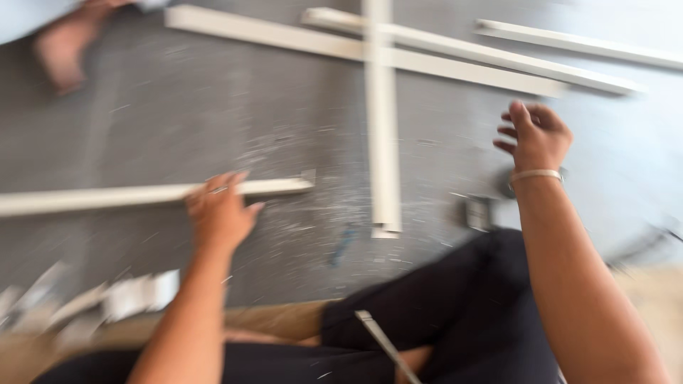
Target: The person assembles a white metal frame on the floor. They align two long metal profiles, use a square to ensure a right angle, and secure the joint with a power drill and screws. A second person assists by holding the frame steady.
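Observation:
The view is blurred by motion. My left hand (pixel 219 213) rests on a long white strip (pixel 107 196) that lies flat on the grey floor and runs off to the left. My right hand (pixel 537 136) is raised over the floor with its fingers loosely curled and nothing in it; a pale band circles its wrist. An upright white strip (pixel 382 128) lies between the two hands, crossing two longer white strips (pixel 284 34) at the top.
Another white strip (pixel 576 44) lies at the upper right. A small dark object (pixel 477 212) sits on the floor by my knee. Pale scraps (pixel 107 299) lie at the lower left. Another person's foot (pixel 60 50) shows top left. A thin metal strip (pixel 384 345) lies across my lap.

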